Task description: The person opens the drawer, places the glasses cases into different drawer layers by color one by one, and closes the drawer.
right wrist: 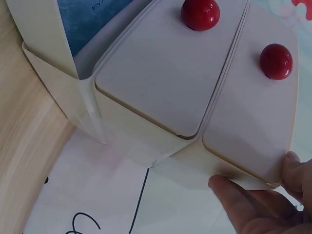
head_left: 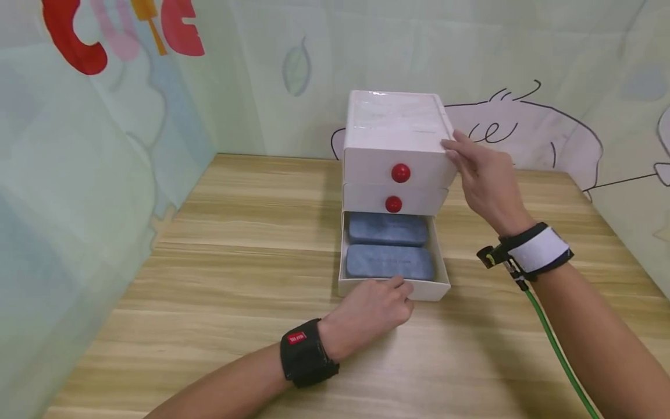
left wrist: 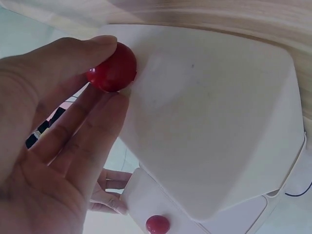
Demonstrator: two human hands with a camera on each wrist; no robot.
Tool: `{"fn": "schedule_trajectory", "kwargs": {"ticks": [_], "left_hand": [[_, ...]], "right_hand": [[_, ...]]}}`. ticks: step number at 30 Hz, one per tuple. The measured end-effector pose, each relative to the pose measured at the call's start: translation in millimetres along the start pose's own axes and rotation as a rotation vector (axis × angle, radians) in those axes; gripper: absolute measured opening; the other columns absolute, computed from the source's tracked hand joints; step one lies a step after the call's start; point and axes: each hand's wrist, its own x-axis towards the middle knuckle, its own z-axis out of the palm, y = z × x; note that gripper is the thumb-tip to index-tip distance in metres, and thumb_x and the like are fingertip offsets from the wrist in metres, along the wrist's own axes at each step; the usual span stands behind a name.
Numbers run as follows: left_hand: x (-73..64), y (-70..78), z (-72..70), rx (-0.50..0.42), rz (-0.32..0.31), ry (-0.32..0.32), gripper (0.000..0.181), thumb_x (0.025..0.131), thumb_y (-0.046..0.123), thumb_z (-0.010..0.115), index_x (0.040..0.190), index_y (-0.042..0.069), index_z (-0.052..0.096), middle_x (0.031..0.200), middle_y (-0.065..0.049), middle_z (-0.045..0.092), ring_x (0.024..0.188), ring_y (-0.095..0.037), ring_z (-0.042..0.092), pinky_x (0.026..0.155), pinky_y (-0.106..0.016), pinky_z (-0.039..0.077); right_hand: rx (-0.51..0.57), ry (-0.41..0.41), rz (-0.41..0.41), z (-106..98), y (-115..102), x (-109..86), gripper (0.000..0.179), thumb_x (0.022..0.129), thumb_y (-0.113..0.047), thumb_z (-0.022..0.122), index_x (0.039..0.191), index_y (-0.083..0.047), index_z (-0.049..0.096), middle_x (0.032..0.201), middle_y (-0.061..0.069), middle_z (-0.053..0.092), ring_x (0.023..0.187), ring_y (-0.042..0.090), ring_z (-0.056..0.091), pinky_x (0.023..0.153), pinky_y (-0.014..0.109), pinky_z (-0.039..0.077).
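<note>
A white three-tier drawer unit [head_left: 398,119] with round red knobs stands on the table. Its bottom drawer [head_left: 431,292] is pulled out toward me. Inside lie two blue oblong cases, a nearer one [head_left: 388,263] and a farther one [head_left: 387,228], the latter partly under the drawers above. My left hand [head_left: 369,314] pinches the bottom drawer's red knob [left wrist: 113,68] between thumb and fingers. With thumb and fingers, my right hand [head_left: 487,180] grips the unit's upper right front corner. The middle drawer [head_left: 366,198] and top drawer [head_left: 369,166] are closed.
The wood-grain table [head_left: 251,256] extends on both sides of the unit. A printed cloth backdrop [head_left: 251,75] hangs behind and to the left. A green cable [head_left: 557,343] runs from the right wrist strap [head_left: 541,250] toward the lower edge of the view.
</note>
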Motion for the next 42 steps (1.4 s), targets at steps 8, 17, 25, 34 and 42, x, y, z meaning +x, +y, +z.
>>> {"fn": "schedule_trajectory", "kwargs": {"ticks": [8,17,25,34,42], "left_hand": [[2.8,-0.3,1.1,0.009,0.011,-0.008,0.023,0.097,0.012,0.065,0.087,0.029,0.077,0.087,0.011,0.064,0.084,-0.005,0.061,0.061,-0.017,0.051],[2.9,-3.3,1.7,-0.023,0.007,-0.012,0.022,0.094,0.007,0.067,0.090,0.026,0.077,0.089,0.010,0.064,0.085,-0.006,0.062,0.061,-0.017,0.051],[1.7,-9.1,2.3,-0.064,-0.024,-0.029,0.023,0.091,0.003,0.069,0.091,0.024,0.077,0.089,0.008,0.065,0.086,-0.007,0.062,0.062,-0.018,0.053],[2.9,-10.5,4.0,-0.089,-0.022,-0.022,0.019,0.092,0.004,0.070,0.094,0.021,0.078,0.089,0.007,0.066,0.085,-0.006,0.062,0.063,-0.018,0.054],[5.9,-9.6,8.2,-0.083,-0.025,-0.003,0.017,0.094,0.006,0.069,0.094,0.020,0.078,0.090,0.007,0.066,0.086,-0.007,0.062,0.062,-0.017,0.053]], "right_hand": [[-0.035,0.032,-0.010,2.0,3.6,-1.2,0.037,0.108,-0.026,0.051,0.139,-0.012,0.064,0.152,0.011,0.050,0.134,0.038,0.055,0.079,0.027,0.050],[-0.049,0.054,-0.030,4.3,5.6,-1.1,0.035,0.107,-0.025,0.052,0.137,-0.012,0.064,0.151,0.012,0.051,0.131,0.039,0.057,0.069,0.017,0.040],[-0.047,0.070,-0.030,6.0,4.8,-1.4,0.034,0.107,-0.022,0.053,0.136,-0.010,0.065,0.150,0.014,0.052,0.130,0.040,0.057,0.085,0.039,0.058],[-0.023,0.079,-0.037,7.2,4.6,-1.2,0.035,0.106,-0.022,0.054,0.137,-0.009,0.065,0.150,0.014,0.052,0.130,0.040,0.056,0.103,0.054,0.052],[-0.051,0.074,-0.050,7.7,5.5,-0.8,0.035,0.106,-0.022,0.054,0.137,-0.010,0.065,0.149,0.015,0.052,0.128,0.040,0.058,0.075,0.020,0.055]]}}
